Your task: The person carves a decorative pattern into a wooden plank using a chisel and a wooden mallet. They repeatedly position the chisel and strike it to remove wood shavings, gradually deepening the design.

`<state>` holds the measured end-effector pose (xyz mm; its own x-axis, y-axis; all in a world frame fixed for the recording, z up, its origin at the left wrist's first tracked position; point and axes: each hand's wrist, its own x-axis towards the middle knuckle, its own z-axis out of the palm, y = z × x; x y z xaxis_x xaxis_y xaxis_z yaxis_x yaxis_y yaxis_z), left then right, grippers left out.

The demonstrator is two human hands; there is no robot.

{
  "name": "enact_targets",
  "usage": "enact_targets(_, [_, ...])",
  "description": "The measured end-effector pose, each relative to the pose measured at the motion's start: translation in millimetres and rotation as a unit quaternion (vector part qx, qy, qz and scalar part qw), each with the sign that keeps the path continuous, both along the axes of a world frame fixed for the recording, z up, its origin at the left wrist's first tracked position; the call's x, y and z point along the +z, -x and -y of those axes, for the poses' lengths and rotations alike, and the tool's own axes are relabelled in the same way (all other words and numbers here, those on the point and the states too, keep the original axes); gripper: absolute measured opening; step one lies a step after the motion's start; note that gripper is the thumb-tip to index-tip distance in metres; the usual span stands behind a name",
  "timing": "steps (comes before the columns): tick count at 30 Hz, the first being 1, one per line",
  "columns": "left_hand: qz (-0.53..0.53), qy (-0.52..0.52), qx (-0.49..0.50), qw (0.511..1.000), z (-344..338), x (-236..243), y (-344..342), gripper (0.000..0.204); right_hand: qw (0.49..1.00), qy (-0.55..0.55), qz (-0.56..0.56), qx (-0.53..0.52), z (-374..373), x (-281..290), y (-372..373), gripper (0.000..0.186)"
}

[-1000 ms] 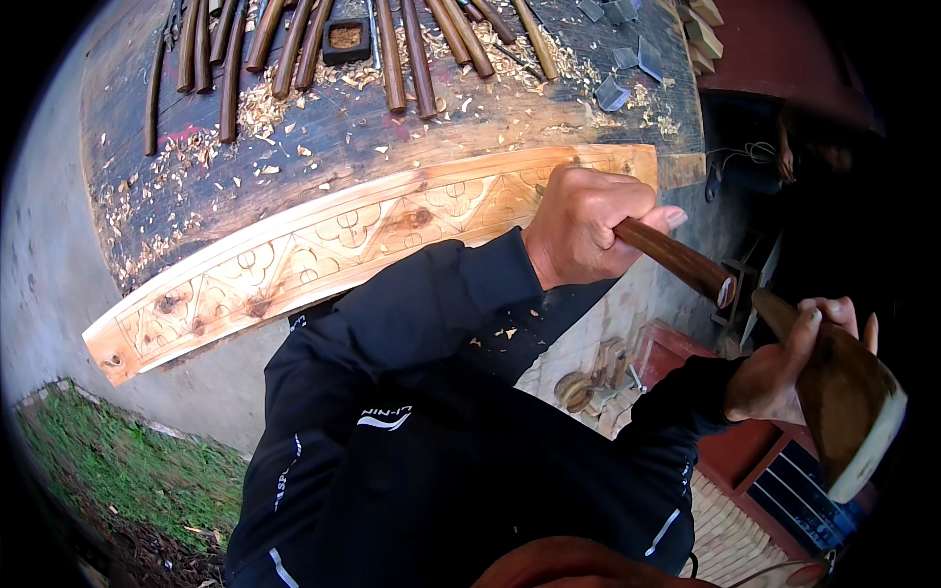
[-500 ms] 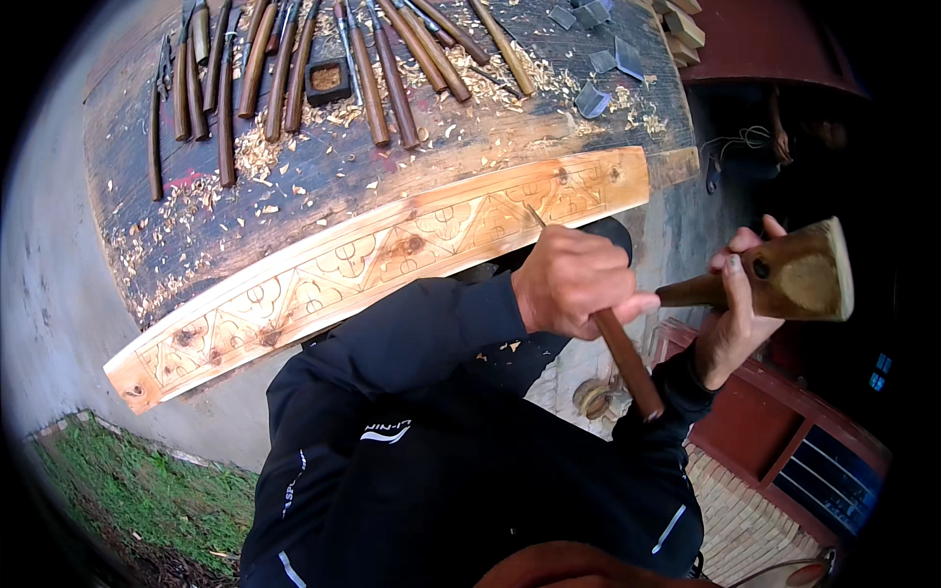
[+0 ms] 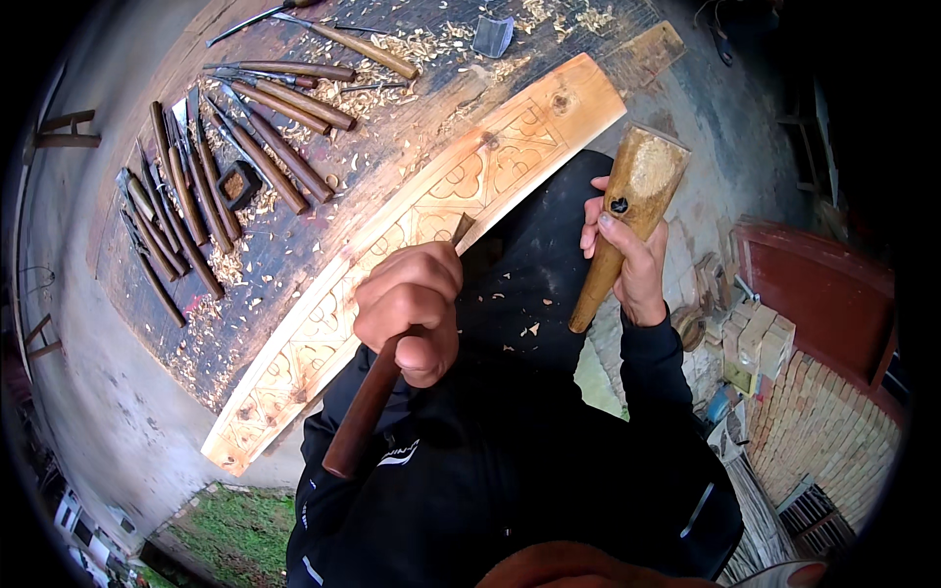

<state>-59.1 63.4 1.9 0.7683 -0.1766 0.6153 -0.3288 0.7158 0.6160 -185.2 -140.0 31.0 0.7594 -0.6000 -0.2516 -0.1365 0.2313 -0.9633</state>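
A long wooden board, carved with a row of floral and triangular patterns, lies slanting along the near edge of the workbench. My left hand is closed round a chisel with a dark brown handle. The chisel's flared steel blade shows beyond the fist, over the board's near edge; whether it touches the wood I cannot tell. To the right, over my leg, my right hand grips a wooden mallet just below its worn head. Its tapering handle points down towards me.
Several carving tools with wooden handles lie on the shaving-strewn workbench. Among them sits a small dark square box. A curved grey piece rests at the far side. Stacked wooden blocks stand at the right.
The view has turned, so bench and board now slant more steeply. My left hand has moved left with the chisel, apart from the mallet. The mallet now stands more upright in my right hand.
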Motion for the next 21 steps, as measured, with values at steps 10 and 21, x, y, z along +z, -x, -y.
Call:
enact_targets(10, [-0.076,0.005,-0.011,0.997,1,8,-15,0.067,1.0,0.003,0.01,-0.004,4,-5,4,0.048])
enact_targets(21, [-0.104,-0.002,0.013,0.994,11,10,-25,0.067,1.0,0.009,0.021,0.003,5,-5,5,0.049])
